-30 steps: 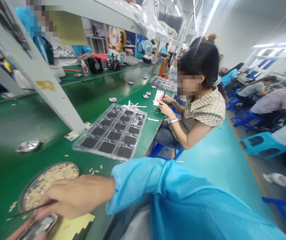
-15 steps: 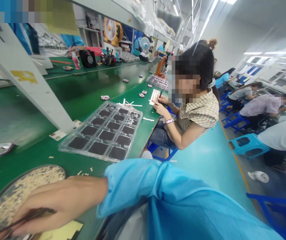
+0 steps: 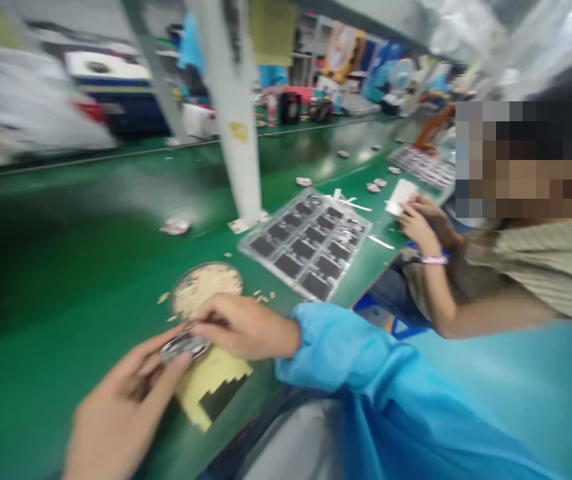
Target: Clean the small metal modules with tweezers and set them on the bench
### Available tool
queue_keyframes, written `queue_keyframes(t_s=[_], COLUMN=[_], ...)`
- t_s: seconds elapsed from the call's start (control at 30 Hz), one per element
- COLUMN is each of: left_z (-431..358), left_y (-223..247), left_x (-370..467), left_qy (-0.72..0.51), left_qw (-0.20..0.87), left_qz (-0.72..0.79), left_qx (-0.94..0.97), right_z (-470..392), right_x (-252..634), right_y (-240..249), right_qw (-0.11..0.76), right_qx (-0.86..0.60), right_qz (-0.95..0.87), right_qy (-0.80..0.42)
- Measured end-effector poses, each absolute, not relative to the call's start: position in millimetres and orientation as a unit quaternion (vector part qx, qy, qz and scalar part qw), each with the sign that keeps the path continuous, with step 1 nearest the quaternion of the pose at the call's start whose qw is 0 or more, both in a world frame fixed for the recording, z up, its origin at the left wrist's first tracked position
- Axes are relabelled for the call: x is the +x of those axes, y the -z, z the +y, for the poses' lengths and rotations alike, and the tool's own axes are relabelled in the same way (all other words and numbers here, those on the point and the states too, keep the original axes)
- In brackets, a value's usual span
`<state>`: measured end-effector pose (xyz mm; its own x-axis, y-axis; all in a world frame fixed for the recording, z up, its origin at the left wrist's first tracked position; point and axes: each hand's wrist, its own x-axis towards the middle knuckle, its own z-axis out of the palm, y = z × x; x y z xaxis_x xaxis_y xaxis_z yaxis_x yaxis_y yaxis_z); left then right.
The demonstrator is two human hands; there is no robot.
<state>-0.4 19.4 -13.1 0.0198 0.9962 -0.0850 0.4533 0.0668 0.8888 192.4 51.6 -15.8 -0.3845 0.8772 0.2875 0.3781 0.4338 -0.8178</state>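
My left hand (image 3: 121, 400) grips a small oval device with a silvery rim (image 3: 185, 347), holding it by its edges between thumb and fingers. Over the device's far side is my right hand (image 3: 241, 325), its fingers closed in a pinch. Dark tweezers (image 3: 222, 321) are mostly hidden within that hand, and their tips are too blurred to make out. Just beyond both hands stands a round dish (image 3: 240, 272) full of small cream-coloured pieces. Beneath the device lies a yellow sheet (image 3: 219, 373) of backing with a stepped edge and a dark area.
A clear plastic tray (image 3: 293, 283) with dark square compartments lies beyond the dish, near a white post (image 3: 240, 153). Another oval device (image 3: 176, 227) rests on the green bench (image 3: 91, 267). At the right a co-worker's hands (image 3: 421, 220) hold a white card (image 3: 402, 197).
My right hand has moved from the dish to the device. My left hand and the device have come into view. The view has swung left, and the co-worker appears farther right.
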Motion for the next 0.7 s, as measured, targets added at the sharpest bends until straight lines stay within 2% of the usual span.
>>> queue_keyframes(t_s=[0.17,0.33,0.5,0.6,0.7], left_z=[12.4,10.9,13.7,14.2,12.9], left_y=[5.3,7.0,4.3,3.4,6.7], left_x=[-3.6,-2.1,-1.9,-2.2,-2.9], left_qy=[-0.365,-0.385,-0.398,-0.402,-0.400], left_qw=[0.504,0.546,0.569,0.578,0.577], left_qz=[0.568,0.539,0.527,0.523,0.522], left_qx=[0.538,0.513,0.490,0.480,0.485], right_z=[47.4,44.3,42.6,41.3,41.2], right_x=[191.8,188.1,190.8,193.1,194.3], right_y=[22.2,23.3,19.3,14.7,12.9], right_qw=[0.399,0.411,0.434,0.471,0.473], right_qx=[-0.401,-0.402,-0.426,-0.398,-0.371], right_qz=[-0.680,-0.640,-0.678,-0.716,-0.740], right_qy=[-0.466,-0.511,-0.413,-0.328,-0.302])
